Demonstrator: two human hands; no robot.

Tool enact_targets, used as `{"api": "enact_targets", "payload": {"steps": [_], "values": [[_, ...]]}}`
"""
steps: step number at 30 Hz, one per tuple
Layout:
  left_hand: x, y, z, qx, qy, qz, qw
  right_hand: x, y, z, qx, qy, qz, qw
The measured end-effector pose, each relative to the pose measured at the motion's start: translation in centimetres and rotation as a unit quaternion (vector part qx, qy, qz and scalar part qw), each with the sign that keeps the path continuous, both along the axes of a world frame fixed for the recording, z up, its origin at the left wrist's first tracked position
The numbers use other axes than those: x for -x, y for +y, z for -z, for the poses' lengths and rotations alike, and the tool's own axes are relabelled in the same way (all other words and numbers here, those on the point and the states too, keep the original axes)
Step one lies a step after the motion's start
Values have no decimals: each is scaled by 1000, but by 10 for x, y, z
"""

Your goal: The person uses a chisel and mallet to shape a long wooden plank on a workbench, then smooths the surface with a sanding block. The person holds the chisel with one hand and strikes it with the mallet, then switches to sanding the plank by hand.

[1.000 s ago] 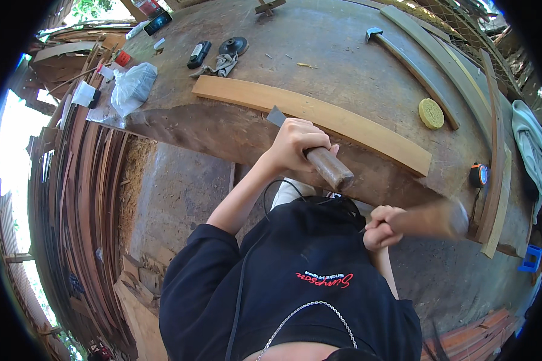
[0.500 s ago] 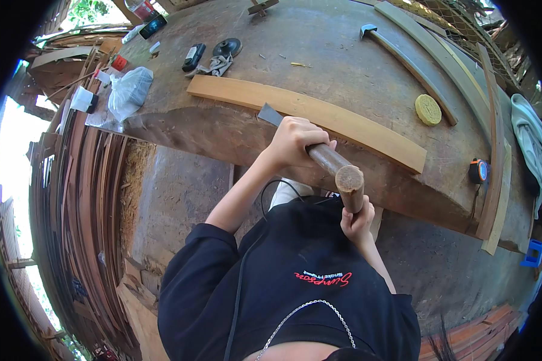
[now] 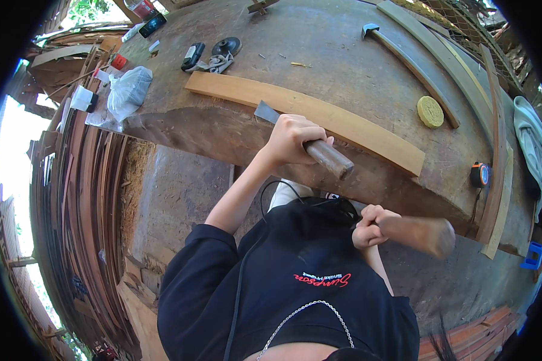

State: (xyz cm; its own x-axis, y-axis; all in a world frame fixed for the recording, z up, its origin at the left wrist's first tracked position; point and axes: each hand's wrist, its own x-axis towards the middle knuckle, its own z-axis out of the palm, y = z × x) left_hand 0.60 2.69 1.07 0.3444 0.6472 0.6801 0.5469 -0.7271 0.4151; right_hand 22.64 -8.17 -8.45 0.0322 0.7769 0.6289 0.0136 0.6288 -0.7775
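**Item: chisel and mallet work on a curved plank**

- Left hand [image 3: 292, 139]: fingers clenched round the wooden handle of a chisel [image 3: 304, 139]. The blade is set on the near edge of a long, pale, curved plank [image 3: 319, 117], which lies flat near the front edge of a large wooden table [image 3: 343, 54].
- Right hand [image 3: 370, 225]: fingers clenched on a wooden mallet [image 3: 421, 233], held drawn back below the table edge, well apart from the chisel's butt.
- Handling note, as judgement: the chisel is best kept at a steady slant with the blade seated before each blow; the mallet should be brought squarely onto the handle's end, so that the blade is not skewed off its line. The gripping hand should be kept below the struck end. The plank appears unclamped, so lighter blows are advised.
- Containers: a whitish plastic bag [image 3: 128, 91] is seen at the table's left end; its contents cannot be told. No open box or bin is made out on the table.
- Also listed: a hammer [image 3: 403, 51], a round yellow disc [image 3: 430, 111], a tape measure [image 3: 480, 174].
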Motion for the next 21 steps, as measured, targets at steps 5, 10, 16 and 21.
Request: {"api": "enact_targets", "payload": {"steps": [5,10,16,21], "values": [[1,3,3,-7,13,-12,1000,11,8,-19,79,-197,22,977],[4,5,0,6,20,-19,1000,15,17,-6,-40,147,8,988],[7,8,2,5,31,-32,999,12,4,-20,124,-118,27,985],[6,11,2,6,27,-36,999,21,17,-12,47,-84,23,995]]}}
